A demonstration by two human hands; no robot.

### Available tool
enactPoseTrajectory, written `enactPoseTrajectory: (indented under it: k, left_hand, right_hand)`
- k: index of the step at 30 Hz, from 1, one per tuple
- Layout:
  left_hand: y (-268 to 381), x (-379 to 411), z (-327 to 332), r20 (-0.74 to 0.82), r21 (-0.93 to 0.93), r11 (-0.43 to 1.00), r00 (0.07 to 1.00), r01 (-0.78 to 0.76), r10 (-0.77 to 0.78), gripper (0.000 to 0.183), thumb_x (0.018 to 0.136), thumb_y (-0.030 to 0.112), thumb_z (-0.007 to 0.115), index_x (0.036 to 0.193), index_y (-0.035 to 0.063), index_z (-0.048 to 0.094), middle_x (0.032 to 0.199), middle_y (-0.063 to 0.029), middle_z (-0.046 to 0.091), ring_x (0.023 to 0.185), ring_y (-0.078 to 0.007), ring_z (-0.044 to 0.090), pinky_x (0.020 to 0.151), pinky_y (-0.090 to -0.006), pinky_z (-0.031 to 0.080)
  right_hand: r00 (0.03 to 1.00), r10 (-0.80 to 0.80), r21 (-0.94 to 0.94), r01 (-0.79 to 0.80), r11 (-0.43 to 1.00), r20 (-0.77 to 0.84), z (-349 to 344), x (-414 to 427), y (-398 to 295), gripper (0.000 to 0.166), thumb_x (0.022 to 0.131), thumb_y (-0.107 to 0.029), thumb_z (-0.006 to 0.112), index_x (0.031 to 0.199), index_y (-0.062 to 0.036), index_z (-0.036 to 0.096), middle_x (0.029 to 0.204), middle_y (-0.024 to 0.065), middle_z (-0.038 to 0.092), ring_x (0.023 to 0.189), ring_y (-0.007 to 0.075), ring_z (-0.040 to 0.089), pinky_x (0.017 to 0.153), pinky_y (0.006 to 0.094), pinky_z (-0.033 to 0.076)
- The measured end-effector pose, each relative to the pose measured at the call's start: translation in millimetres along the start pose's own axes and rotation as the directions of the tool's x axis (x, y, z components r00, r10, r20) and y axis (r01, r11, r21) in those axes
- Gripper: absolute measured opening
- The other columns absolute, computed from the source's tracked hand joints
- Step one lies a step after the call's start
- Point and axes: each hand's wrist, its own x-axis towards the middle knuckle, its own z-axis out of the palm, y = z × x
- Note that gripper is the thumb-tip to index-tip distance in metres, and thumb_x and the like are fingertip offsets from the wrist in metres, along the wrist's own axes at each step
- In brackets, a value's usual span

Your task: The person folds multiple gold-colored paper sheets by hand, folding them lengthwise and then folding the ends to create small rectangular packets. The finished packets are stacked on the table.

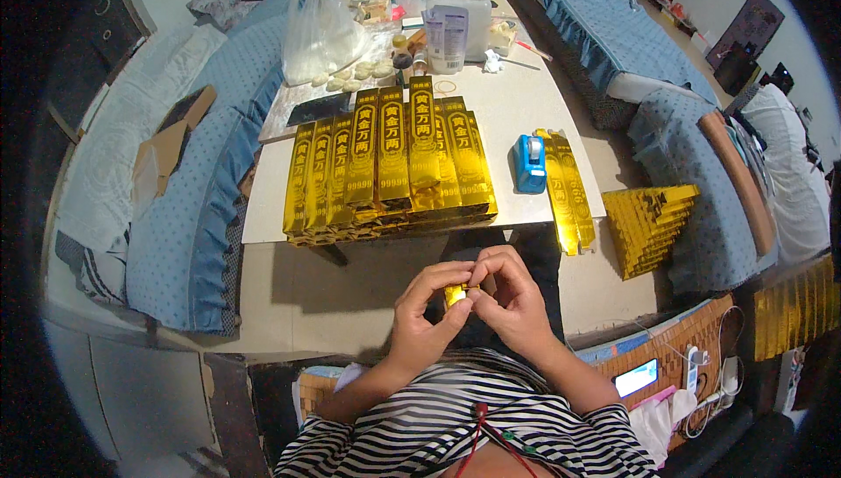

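Over my lap, my left hand (424,307) holds a shiny gold cardboard box (454,294), seen nearly end-on. The fingers and thumb of my right hand (518,304) pinch at the end of the same box; most of it is hidden by my hands. Just beyond, long gold boxes (394,169) with black printing are stacked in layers on the white table (263,222). To their right stands a blue tape dispenser (530,166) with a roll of tape. Beside it, several flattened gold boxes (570,195) overhang the table's edge.
More gold cardboard pieces (647,231) are piled right of the table. A plastic bag (322,38), pale dough pieces (355,74) and a pouch (447,38) stand farther back. Blue-covered sofas (190,215) flank the table. A lit phone (636,378) and cables lie at my right.
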Motion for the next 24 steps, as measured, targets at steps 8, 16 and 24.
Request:
enactPoseTrajectory:
  k: [8, 16, 24]
  left_hand:
    - [-1.5, 0.3, -1.2, 0.013, 0.117, 0.993, 1.0, -0.02, 0.019, 0.027, 0.083, 0.001, 0.073, 0.11, 0.0031, 0.067, 0.119, -0.0149, 0.069, 0.11, -0.0263, 0.067, 0.096, -0.0361, 0.05]
    - [8.7, -5.5, 15.7, -0.01, -0.093, 0.984, 0.988, 0.154, -0.155, 0.051, 0.079, 0.016, 0.086, 0.123, 0.0051, 0.061, 0.121, -0.0119, 0.069, 0.113, -0.0228, 0.066, 0.096, -0.0347, 0.051]
    - [4.6, -4.7, 13.0, 0.169, 0.282, 0.959, 0.984, -0.001, -0.049, 0.064, 0.071, 0.024, 0.091, 0.126, 0.0059, 0.063, 0.121, -0.0114, 0.07, 0.108, -0.0274, 0.069, 0.094, -0.0367, 0.054]
  right_hand:
    - [0.911, 0.398, 0.547, -0.387, 0.742, 0.105, -9.9, -6.2, -6.6, 0.023, 0.095, -0.016, 0.07, 0.114, -0.0118, 0.058, 0.098, -0.0012, 0.061, 0.067, 0.0031, 0.047, 0.052, 0.0187, 0.035]
    - [0.856, 0.507, 0.404, -0.502, 0.765, 0.102, -22.9, -0.1, -29.2, 0.017, 0.089, -0.005, 0.073, 0.096, -0.0075, 0.057, 0.072, -0.0041, 0.052, 0.053, 0.0036, 0.044, 0.045, 0.0185, 0.038]
    - [0.869, 0.487, 0.128, -0.494, 0.86, 0.082, -41.0, -8.7, -36.7, 0.017, 0.089, -0.005, 0.072, 0.093, -0.0066, 0.056, 0.075, -0.0024, 0.056, 0.057, 0.0044, 0.056, 0.049, 0.0186, 0.046]
